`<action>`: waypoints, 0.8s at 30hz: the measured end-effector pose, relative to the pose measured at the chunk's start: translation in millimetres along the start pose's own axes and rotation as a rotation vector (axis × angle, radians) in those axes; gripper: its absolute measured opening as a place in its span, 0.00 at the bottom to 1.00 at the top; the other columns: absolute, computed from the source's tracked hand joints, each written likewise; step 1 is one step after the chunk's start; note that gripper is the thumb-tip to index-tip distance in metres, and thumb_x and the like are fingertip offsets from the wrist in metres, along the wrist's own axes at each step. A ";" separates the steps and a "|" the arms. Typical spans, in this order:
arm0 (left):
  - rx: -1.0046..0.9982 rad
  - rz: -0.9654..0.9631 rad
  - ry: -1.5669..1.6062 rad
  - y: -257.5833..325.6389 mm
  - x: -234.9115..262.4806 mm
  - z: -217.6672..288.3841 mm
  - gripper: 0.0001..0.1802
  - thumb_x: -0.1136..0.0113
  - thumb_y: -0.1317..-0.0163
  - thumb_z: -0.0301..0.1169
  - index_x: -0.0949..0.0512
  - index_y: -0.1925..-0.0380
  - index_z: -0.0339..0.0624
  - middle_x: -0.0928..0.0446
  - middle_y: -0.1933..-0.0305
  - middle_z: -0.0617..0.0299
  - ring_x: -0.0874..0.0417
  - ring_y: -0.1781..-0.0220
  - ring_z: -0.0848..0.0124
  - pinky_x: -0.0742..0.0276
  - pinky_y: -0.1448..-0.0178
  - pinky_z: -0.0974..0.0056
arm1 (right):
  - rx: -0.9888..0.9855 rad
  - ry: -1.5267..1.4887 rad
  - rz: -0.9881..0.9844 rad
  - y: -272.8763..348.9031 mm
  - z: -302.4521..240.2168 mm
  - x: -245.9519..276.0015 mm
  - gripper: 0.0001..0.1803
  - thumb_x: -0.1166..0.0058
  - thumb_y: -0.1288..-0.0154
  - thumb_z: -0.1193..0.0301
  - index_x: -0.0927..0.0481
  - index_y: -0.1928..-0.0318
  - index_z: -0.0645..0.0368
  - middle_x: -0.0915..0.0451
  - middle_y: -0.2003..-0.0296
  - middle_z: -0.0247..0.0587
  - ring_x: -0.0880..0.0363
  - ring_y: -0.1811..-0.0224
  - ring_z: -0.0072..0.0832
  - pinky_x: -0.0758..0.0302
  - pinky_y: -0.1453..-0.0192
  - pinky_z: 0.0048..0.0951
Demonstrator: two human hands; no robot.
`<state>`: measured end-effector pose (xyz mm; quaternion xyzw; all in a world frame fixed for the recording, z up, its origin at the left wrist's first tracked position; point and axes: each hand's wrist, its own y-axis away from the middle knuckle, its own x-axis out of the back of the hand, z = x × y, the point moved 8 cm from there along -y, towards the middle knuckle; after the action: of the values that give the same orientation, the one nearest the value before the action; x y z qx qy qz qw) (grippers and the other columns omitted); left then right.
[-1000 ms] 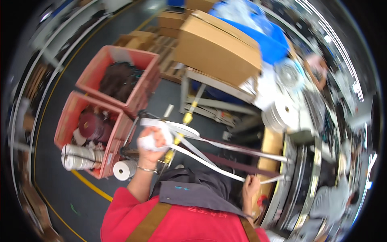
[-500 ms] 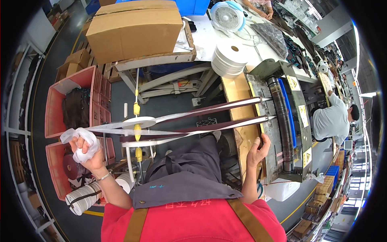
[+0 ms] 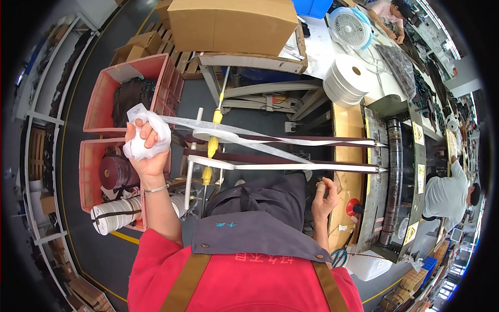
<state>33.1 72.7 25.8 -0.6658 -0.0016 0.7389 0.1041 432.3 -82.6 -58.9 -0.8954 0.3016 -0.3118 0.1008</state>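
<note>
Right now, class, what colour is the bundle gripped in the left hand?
White, seen in the head view: the crumpled bundle in the left hand.

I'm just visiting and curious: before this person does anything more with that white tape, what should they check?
1. Left hand grips the bunched white tape: ok.
2. Right hand is clear of the black roller: ok.
3. Two white strips run flat into the machine: ok.
4. Strips pass the yellow guides without snagging: cannot tell.
5. Spare tape rolls lie within reach: ok.
</note>
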 end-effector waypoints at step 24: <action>0.007 -0.016 0.244 -9.5 -11.0 7.1 0.06 0.52 0.40 0.31 0.36 0.73 0.43 0.41 0.79 0.67 0.41 0.81 0.77 0.38 0.72 0.70 | 0.553 0.199 -0.511 -54.8 -115.9 -133.6 0.33 0.44 0.49 0.60 0.38 0.43 0.57 0.27 0.56 0.46 0.31 0.48 0.41 0.49 0.37 0.47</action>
<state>28.6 81.2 38.8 -0.7502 0.0086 0.6517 0.1117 303.3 42.5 -14.1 -0.8461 -0.0185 -0.4817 0.2277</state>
